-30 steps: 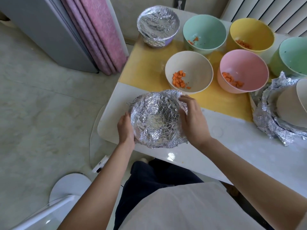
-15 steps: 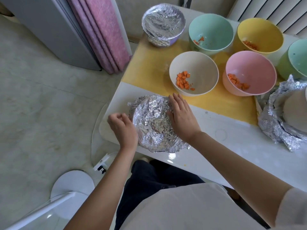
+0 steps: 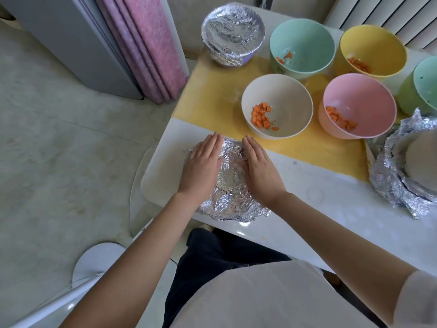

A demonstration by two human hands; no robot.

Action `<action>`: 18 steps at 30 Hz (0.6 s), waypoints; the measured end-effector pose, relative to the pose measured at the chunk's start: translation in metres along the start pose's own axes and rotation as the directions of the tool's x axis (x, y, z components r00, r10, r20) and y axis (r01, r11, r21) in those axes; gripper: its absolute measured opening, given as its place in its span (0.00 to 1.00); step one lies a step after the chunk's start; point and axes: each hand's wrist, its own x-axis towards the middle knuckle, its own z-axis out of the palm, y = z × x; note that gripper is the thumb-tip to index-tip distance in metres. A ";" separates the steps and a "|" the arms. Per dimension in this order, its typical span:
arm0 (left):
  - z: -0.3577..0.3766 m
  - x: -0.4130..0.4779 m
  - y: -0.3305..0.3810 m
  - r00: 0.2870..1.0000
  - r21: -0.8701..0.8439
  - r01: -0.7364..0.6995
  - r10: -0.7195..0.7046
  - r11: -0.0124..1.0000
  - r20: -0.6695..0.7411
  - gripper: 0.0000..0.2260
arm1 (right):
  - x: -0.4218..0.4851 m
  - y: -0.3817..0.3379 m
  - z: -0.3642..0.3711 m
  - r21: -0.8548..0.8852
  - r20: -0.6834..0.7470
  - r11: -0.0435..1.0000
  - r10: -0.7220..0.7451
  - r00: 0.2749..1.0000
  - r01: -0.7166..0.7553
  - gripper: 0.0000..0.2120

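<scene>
While both hands lie on it, the foil-wrapped bowl sits on the near left corner of the white table, close to the person's body. The head view is the only 1, and it looks down on the hands.

The left hand rests flat on the left side of the foil, fingers straight and held together, pointing away from the person. The right hand mirrors it on the right side, also flat with straight, closed fingers. Neither hand curls round anything; both palms press on the crinkled foil, and a strip of it shows between them. At the near side the foil flares out onto the table in a ragged skirt. The bowl under it is fully hidden.

Just beyond the fingertips begins a yellow mat, apart from the wrapped bowl. On it stand a cream bowl and a pink bowl, each with diced carrot at the bottom. Behind them are a teal bowl and a yellow bowl, also with a few carrot pieces, and a green bowl cut by the right edge. At the far left corner of the mat stands a purple bowl capped with foil. Well to the right, a loose heap of foil surrounds another pale bowl, only partly in frame. A pink curtain hangs left of the table.
</scene>
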 end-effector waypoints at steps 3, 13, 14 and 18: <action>-0.004 0.004 -0.006 0.993 -0.298 0.086 -0.108 0.951 -0.057 0.17 | -0.001 0.002 -0.002 0.266 -0.051 0.959 0.113 0.992 -0.095 0.20; 0.002 0.006 -0.027 0.942 -0.800 0.270 -0.319 0.535 0.104 0.13 | 0.000 0.000 -0.001 0.624 0.016 0.717 0.386 0.923 -0.311 0.16; 0.002 0.006 -0.026 0.937 -0.816 0.284 -0.326 0.504 0.125 0.13 | 0.000 0.001 0.000 0.628 0.015 0.713 0.391 0.920 -0.313 0.16; 0.001 0.005 -0.023 0.934 -0.838 0.283 -0.333 0.466 0.130 0.13 | 0.001 0.002 0.001 0.630 0.008 0.710 0.400 0.916 -0.316 0.15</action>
